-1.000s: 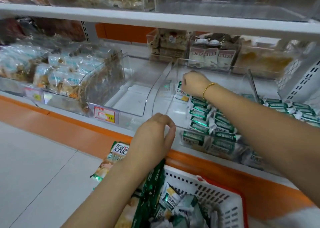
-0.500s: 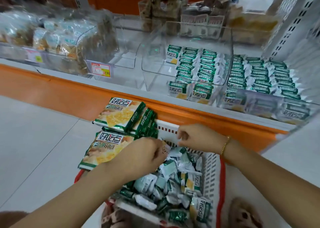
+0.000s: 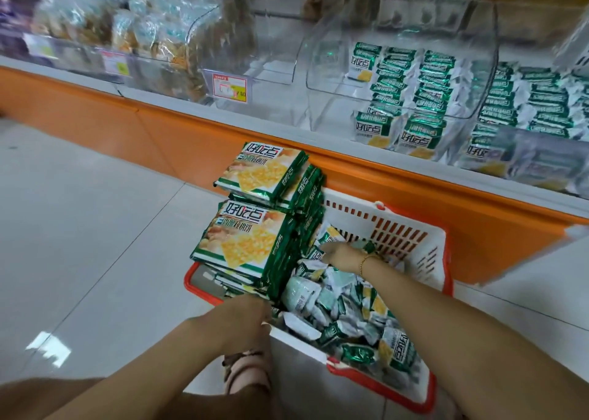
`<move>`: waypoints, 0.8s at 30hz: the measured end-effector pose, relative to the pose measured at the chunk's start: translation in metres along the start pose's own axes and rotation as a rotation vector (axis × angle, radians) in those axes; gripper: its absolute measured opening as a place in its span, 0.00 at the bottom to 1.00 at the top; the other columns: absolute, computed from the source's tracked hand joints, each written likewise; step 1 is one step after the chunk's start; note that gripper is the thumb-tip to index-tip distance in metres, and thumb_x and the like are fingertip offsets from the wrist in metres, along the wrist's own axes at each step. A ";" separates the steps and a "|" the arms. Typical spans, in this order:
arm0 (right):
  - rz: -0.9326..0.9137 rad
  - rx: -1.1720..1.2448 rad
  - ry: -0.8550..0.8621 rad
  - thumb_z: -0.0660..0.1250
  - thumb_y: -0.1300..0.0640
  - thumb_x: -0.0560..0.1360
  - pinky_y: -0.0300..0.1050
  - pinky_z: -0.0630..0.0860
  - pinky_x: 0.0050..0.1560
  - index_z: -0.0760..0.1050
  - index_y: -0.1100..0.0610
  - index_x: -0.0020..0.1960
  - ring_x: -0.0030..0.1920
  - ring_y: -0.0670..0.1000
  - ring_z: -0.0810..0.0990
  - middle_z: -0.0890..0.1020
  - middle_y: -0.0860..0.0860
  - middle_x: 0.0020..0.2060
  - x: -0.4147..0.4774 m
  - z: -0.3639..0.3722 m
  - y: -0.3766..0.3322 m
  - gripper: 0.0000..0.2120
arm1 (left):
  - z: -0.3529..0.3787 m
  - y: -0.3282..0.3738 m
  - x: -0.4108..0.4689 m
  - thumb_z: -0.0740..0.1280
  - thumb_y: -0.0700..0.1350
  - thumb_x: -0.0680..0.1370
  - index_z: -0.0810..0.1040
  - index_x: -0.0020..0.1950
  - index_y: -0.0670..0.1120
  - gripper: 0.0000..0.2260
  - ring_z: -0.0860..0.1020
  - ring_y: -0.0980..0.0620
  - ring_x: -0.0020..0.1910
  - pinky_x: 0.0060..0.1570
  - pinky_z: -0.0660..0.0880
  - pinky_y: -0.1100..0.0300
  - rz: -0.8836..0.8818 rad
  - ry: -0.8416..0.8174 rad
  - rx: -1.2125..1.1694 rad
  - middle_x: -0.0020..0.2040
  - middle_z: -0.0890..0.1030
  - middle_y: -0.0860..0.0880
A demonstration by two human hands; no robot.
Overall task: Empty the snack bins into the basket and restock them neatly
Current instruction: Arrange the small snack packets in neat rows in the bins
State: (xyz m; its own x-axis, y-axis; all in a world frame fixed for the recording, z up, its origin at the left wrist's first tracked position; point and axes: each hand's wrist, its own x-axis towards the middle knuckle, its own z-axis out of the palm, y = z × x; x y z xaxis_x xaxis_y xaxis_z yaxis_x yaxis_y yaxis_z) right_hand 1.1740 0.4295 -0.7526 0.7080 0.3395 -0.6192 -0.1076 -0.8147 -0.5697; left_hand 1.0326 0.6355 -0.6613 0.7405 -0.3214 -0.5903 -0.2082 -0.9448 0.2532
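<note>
You're mid-restock: both hands down in the basket (image 3: 414, 244) w/ the loose small packets (image 3: 338, 304), bin (image 3: 398, 68) on the shelf above only part filled. Right hand (image 3: 342, 255) looks closed round a packet or two; left hand (image 3: 245, 319) sits at the near rim, grip can't tell. Next, prob gather a flat handful, lift to the bin's empty left side, line up w/ the rows.

The left hand (image 3: 245, 319) fingers hide behind the basket (image 3: 411, 237) edge. The far-left snack bags (image 3: 79, 21) are too blurry to read. The right bin (image 3: 541, 107) is cut off.
</note>
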 end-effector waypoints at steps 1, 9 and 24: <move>0.011 0.035 -0.018 0.60 0.61 0.80 0.47 0.66 0.67 0.71 0.61 0.69 0.68 0.59 0.70 0.72 0.60 0.68 0.004 0.000 0.001 0.18 | 0.002 -0.003 0.000 0.57 0.49 0.79 0.77 0.59 0.41 0.16 0.76 0.46 0.56 0.54 0.73 0.54 0.002 -0.011 -0.002 0.58 0.78 0.43; 0.027 0.082 -0.138 0.74 0.47 0.71 0.51 0.63 0.72 0.54 0.55 0.77 0.74 0.57 0.60 0.58 0.54 0.76 0.014 0.003 0.019 0.44 | -0.004 -0.011 0.006 0.59 0.44 0.80 0.77 0.52 0.40 0.11 0.73 0.48 0.44 0.42 0.70 0.60 -0.098 -0.018 -0.010 0.40 0.76 0.49; -0.089 0.158 0.058 0.76 0.49 0.69 0.51 0.59 0.72 0.49 0.56 0.78 0.76 0.55 0.56 0.54 0.52 0.78 -0.001 0.019 0.013 0.49 | -0.017 -0.003 -0.001 0.59 0.47 0.81 0.78 0.55 0.42 0.12 0.75 0.48 0.50 0.55 0.75 0.53 -0.012 -0.078 -0.042 0.54 0.77 0.47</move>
State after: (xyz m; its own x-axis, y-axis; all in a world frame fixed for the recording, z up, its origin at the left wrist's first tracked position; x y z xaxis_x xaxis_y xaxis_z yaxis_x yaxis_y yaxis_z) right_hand 1.1589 0.4274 -0.7701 0.7579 0.3758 -0.5333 -0.1481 -0.6970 -0.7016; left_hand 1.0433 0.6401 -0.6484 0.6905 -0.3156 -0.6509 -0.1715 -0.9456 0.2765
